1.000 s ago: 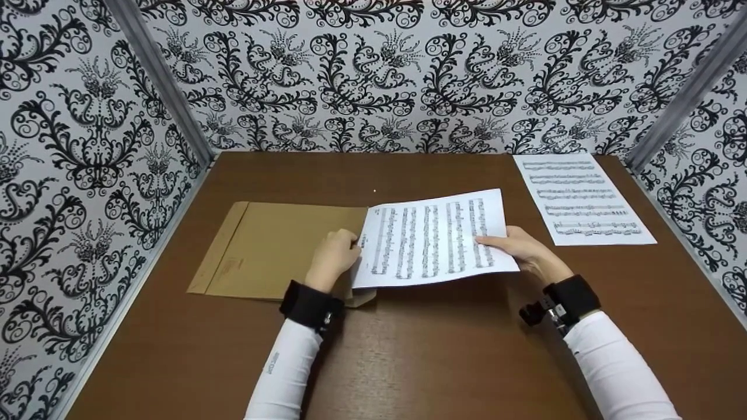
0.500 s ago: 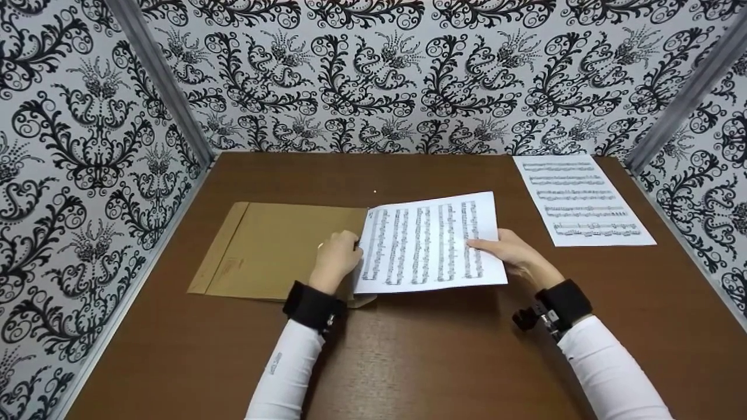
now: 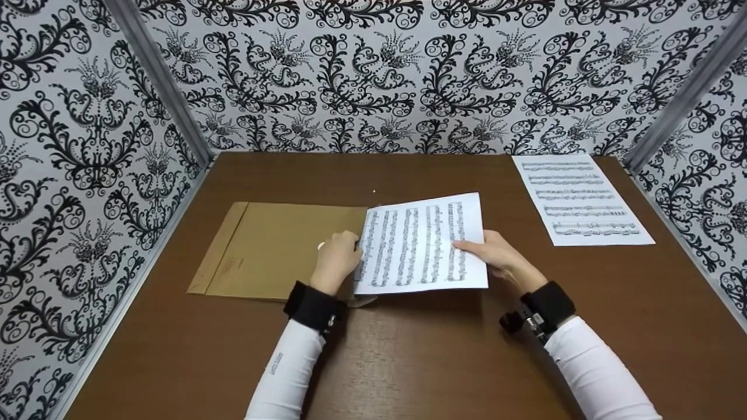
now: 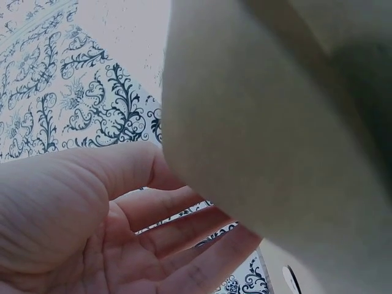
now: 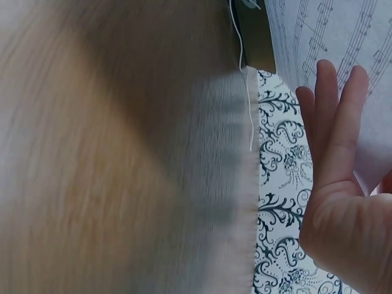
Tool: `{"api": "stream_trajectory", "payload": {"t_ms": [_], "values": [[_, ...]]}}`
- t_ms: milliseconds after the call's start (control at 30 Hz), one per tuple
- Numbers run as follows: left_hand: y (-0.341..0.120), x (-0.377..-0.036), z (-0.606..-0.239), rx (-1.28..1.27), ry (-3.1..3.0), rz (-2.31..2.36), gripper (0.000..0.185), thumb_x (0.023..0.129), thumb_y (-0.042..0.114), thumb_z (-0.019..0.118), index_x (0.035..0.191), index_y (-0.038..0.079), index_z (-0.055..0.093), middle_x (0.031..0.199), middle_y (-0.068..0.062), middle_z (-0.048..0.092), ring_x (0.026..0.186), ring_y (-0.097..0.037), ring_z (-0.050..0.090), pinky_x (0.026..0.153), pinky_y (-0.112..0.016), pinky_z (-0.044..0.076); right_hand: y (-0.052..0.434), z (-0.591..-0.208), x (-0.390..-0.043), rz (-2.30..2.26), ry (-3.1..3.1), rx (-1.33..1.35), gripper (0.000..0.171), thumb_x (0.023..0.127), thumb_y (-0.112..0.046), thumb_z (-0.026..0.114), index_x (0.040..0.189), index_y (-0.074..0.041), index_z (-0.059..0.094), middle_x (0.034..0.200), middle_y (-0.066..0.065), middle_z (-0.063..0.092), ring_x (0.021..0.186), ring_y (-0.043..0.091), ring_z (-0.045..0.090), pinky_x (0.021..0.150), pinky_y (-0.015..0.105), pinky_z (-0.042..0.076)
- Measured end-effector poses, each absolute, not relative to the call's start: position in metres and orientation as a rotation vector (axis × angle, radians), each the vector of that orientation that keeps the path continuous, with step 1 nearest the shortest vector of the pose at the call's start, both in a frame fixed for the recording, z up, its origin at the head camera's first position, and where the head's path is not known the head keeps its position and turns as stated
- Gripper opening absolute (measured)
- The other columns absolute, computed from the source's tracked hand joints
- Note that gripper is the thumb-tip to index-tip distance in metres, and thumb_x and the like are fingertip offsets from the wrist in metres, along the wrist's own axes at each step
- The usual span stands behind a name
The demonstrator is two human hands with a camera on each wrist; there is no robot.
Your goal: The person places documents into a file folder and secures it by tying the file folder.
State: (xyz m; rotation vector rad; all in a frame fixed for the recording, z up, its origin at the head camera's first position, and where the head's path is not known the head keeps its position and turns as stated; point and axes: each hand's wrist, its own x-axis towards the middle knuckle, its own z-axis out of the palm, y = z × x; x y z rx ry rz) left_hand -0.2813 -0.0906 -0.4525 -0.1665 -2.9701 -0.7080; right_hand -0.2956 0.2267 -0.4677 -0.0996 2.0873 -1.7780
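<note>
A brown paper envelope (image 3: 274, 248) lies flat on the brown table (image 3: 408, 361), its mouth facing right. My left hand (image 3: 338, 254) grips the upper layer at that mouth and holds it lifted; the left wrist view shows my palm (image 4: 92, 226) beneath the tan paper (image 4: 263, 122). A printed sheet of music (image 3: 417, 245) lies with its left edge at the mouth. My right hand (image 3: 493, 254) pinches the sheet's right edge, thumb on top. In the right wrist view its fingers (image 5: 334, 135) lie straight beneath the sheet (image 5: 331, 30).
A second sheet of music (image 3: 578, 198) lies flat at the table's back right. Patterned black-and-white walls (image 3: 373, 76) enclose the table at the left, back and right. Bare table lies in front of my arms.
My right hand has moved left with the sheet, and less of the page shows outside the envelope. The left hand has stayed at the envelope's mouth.
</note>
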Motion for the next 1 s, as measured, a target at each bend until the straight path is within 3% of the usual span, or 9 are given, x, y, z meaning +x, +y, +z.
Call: {"api": "stream_trajectory", "payload": {"t_ms": [367, 1000], "values": [[-0.09, -0.28, -0.453, -0.193, -2.951, -0.701, 0.016, 0.092, 0.008, 0.065, 0.078, 0.001, 0.068, 0.094, -0.022, 0.077, 0.086, -0.04, 0.074, 0.072, -0.052, 0.055, 0.205, -0.473, -0.298, -1.781, 2.137, -0.106, 0.042, 0.101, -0.012, 0.062, 0.134, 0.013, 0.054, 0.089, -0.004, 0.076, 0.076, 0.011, 0.077, 0.067, 0.024, 0.062], [-0.091, -0.282, -0.457, -0.186, -2.934, -0.647, 0.014, 0.09, 0.009, 0.065, 0.083, 0.0, 0.071, 0.098, -0.023, 0.077, 0.089, -0.043, 0.075, 0.072, -0.053, 0.055, 0.176, -0.475, -0.302, -1.783, 2.119, -0.153, 0.041, 0.102, -0.012, 0.06, 0.134, 0.012, 0.056, 0.094, 0.001, 0.078, 0.076, 0.011, 0.077, 0.068, 0.025, 0.062]]}}
